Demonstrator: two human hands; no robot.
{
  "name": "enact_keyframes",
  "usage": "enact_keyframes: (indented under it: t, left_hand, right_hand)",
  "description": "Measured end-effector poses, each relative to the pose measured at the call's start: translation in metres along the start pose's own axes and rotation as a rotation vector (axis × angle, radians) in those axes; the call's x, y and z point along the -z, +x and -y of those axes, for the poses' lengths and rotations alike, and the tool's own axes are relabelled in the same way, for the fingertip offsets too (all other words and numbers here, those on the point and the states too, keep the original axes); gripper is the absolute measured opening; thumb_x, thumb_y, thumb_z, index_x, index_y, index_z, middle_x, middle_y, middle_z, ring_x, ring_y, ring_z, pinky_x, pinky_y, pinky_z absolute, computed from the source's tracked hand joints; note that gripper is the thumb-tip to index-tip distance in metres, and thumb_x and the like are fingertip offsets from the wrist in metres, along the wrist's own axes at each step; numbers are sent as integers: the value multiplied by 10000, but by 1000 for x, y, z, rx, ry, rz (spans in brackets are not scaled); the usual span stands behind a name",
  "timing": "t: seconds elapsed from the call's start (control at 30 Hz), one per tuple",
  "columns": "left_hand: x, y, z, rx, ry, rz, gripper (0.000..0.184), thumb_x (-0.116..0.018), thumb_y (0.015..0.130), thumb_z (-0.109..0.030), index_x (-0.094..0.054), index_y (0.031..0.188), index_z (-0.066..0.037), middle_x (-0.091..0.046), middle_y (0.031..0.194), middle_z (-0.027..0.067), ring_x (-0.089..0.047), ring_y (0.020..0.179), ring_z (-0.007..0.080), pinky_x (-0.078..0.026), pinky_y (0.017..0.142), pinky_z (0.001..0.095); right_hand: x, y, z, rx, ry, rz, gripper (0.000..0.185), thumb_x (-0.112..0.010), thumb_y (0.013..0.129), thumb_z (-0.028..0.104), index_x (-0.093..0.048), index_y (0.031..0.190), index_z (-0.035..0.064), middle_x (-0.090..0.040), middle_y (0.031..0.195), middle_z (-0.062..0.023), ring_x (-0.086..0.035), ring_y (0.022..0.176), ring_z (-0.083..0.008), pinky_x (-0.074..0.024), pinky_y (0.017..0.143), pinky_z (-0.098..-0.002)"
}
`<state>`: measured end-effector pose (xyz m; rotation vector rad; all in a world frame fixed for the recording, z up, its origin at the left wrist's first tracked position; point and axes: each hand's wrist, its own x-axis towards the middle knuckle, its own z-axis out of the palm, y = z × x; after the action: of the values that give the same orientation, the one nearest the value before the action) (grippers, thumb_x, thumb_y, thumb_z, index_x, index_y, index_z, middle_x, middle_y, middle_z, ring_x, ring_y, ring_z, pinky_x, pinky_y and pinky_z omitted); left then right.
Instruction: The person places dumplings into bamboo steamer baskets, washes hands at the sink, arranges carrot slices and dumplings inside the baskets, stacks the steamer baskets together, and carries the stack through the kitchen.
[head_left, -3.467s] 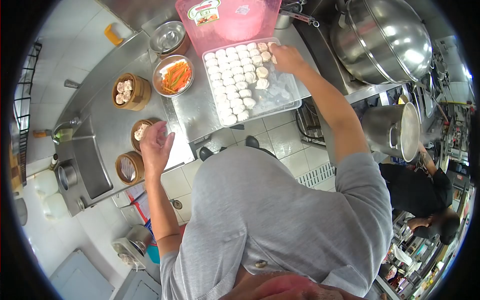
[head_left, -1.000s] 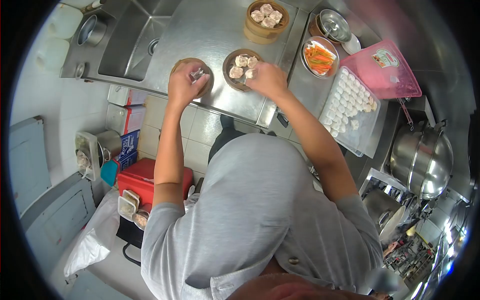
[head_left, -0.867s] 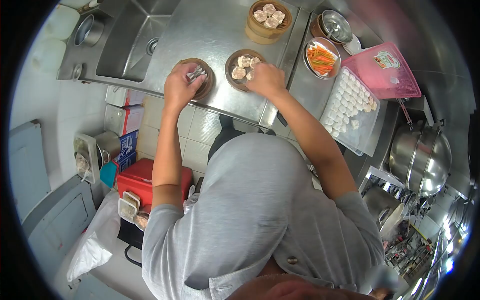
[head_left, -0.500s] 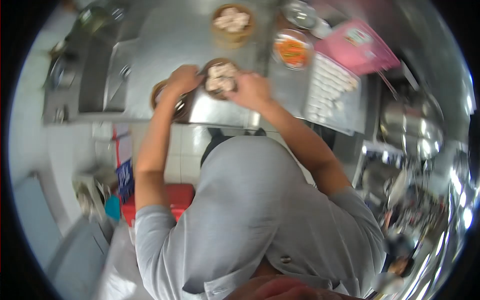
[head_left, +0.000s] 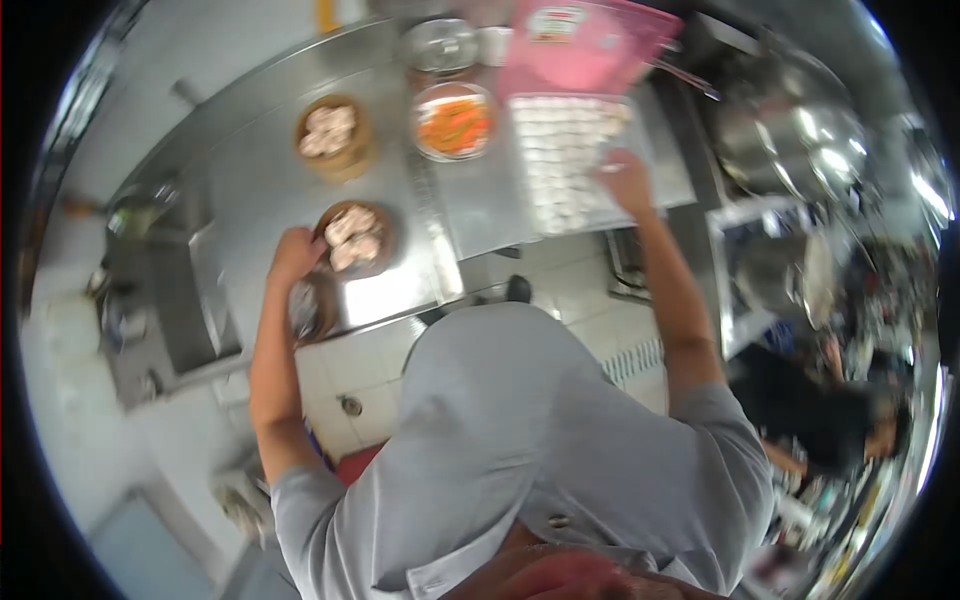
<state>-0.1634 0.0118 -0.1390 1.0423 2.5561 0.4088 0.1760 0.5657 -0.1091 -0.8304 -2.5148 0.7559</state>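
Note:
My left hand [head_left: 297, 255] has its fingers closed on the left rim of a round bamboo steamer basket [head_left: 384, 243]. Several pale pinkish lumps of food [head_left: 353, 236] sit inside the basket. Over on the right, my right hand [head_left: 626, 182] is at the right side of a tray [head_left: 665, 190] with rows of small white dumplings [head_left: 555, 160]. Its fingers look bent together, with something whitish at the tips that is too blurred to name. Just below my left hand is another round container [head_left: 313, 308], partly covered by my forearm.
Another steamer [head_left: 345, 160] with similar food stands farther back. A bowl of orange strips [head_left: 453, 122], a metal-lidded pot [head_left: 441, 47] and a pink plastic container [head_left: 570, 60] line the back. A large steel pot [head_left: 790, 120] stands right. A person in black [head_left: 810, 410] is at far right.
My right hand has left the near steamer and moved right to the dumpling tray. My left hand stays by that steamer. The whole view has turned to the right.

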Motion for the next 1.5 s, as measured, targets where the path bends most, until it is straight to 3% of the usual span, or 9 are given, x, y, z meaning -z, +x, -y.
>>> enact_keyframes:
  t: [0.3,0.63,0.67,0.87,1.2,1.33,1.4,1.47,1.5]
  left_hand:
    - [168,0,-48,175,-329,-25,412,-589,949,-341,-668,740,5,-612,570,62,-599,496,134,-460,451,344]
    - [165,126,-3,400,-257,-62,400,-495,950,-279,-656,655,-62,-626,534,82,-652,493,202,-496,461,366]
    - [161,142,25,103,253,52,450,-469,975,-303,-660,643,-66,-639,543,84,-655,489,215,-514,510,386]
    - [155,146,-34,578,-374,-78,349,-583,924,-289,-695,791,13,-692,668,96,-656,494,192,-564,468,330]
    - [143,136,-17,643,-631,16,334,-611,962,-351,-698,934,-29,-700,730,72,-655,565,190,-547,506,334]
    - [151,77,-9,488,-413,-227,403,-564,982,-390,-697,1005,-11,-746,870,147,-728,784,270,-581,645,403]
    - [125,41,102,283,411,-24,413,-515,973,-361,-691,1085,-4,-732,977,240,-718,912,394,-564,783,493]
    - [75,-48,133,473,408,-199,207,-562,932,-241,-652,984,-62,-700,863,227,-702,812,395,-545,708,495]
    - [51,-78,161,636,376,55,181,-593,901,-193,-673,898,-30,-711,849,226,-717,840,391,-558,734,488]
  right_hand:
    - [10,87,-52,128,-149,114,542,-756,739,127,-618,1263,104,-671,1256,-172,-644,1155,-371,-522,983,-455]
    - [2,103,-81,65,-217,103,457,-734,738,156,-640,1185,125,-693,1196,-169,-653,1111,-398,-529,945,-475]
    - [1,104,-82,91,-172,98,471,-734,730,148,-641,1191,121,-694,1182,-174,-655,1100,-402,-530,941,-471]
    - [9,108,-72,49,-81,169,451,-804,708,199,-672,1122,75,-727,1061,-189,-694,1024,-382,-548,904,-433]
    - [10,100,-69,121,-153,143,443,-824,713,222,-692,1098,48,-736,1010,-188,-711,970,-367,-552,874,-428]
    - [16,99,-67,59,-240,240,454,-811,731,220,-705,1132,36,-738,1010,-186,-712,969,-362,-550,868,-431]
    - [25,89,-49,-24,-345,300,449,-813,731,236,-712,1115,28,-734,992,-191,-710,952,-367,-550,855,-437]
    - [23,74,-54,148,-124,223,399,-828,707,286,-705,974,16,-713,931,-204,-694,902,-394,-549,814,-458]
    - [23,70,-63,160,-189,203,406,-829,703,319,-701,949,22,-708,920,-201,-690,890,-391,-543,799,-458]
